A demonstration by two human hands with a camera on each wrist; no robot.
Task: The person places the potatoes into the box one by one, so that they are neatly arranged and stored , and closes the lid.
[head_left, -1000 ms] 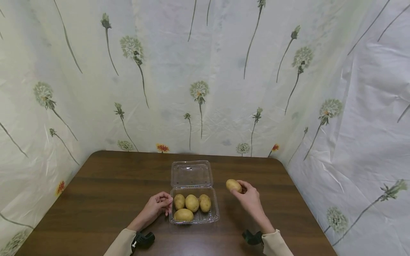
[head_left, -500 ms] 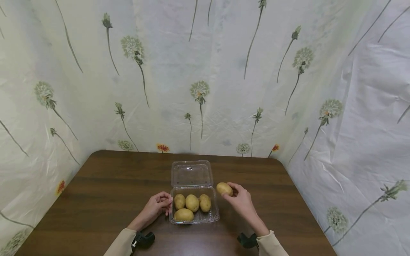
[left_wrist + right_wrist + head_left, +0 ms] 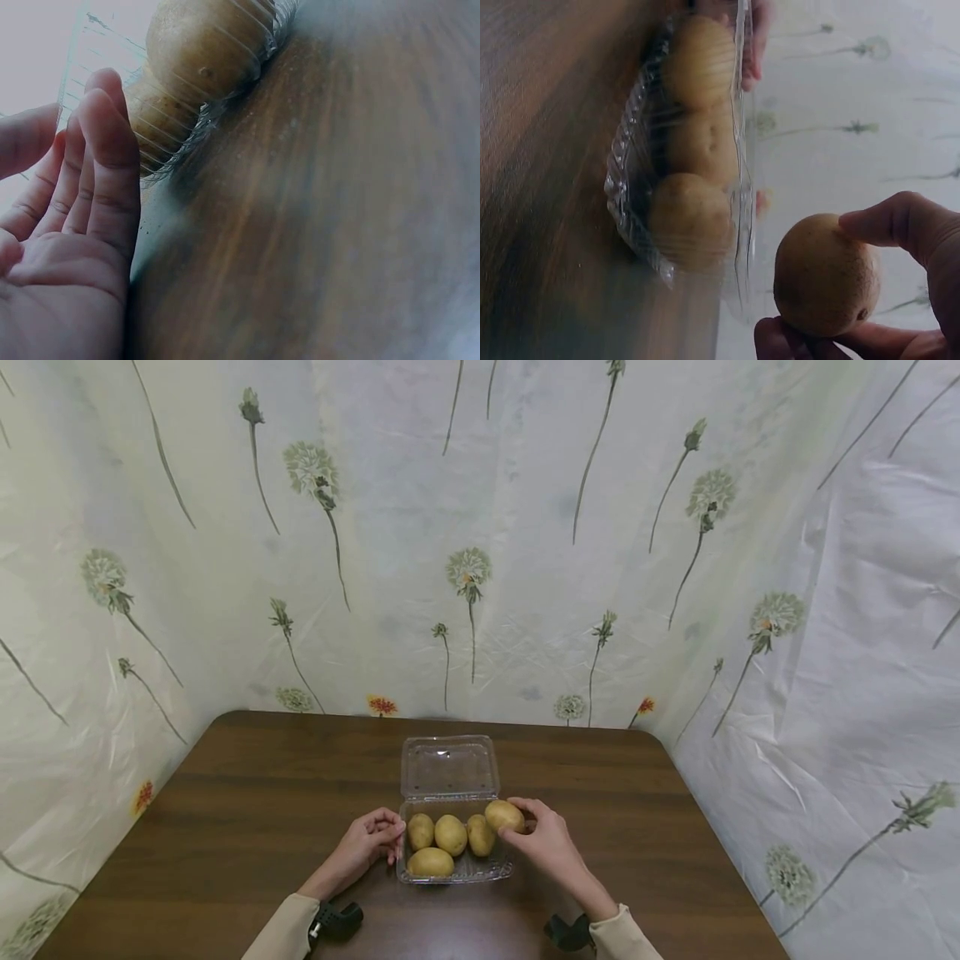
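Note:
A clear plastic clamshell container (image 3: 491,871) lies on the table with its lid (image 3: 450,766) folded back. Several yellow potatoes (image 3: 451,835) sit inside, one lying lengthwise at the front left. My right hand (image 3: 551,842) pinches another potato (image 3: 505,816) between thumb and fingers, above the container's right side. In the right wrist view this held potato (image 3: 825,277) is beside the rim level. My left hand (image 3: 369,842) holds the container's left rim, with the thumb tip at the edge and the fingers (image 3: 112,142) along the outer wall.
The dark brown wooden table (image 3: 300,785) extends to both sides and behind the container. A floral curtain (image 3: 390,568) hangs around its back and sides. A black wrist strap mount (image 3: 336,922) sits on the left wrist, another (image 3: 567,933) on the right.
My right hand has carried its potato leftward and slightly toward me, from beside the container to over its right edge. The left hand and the container have stayed put.

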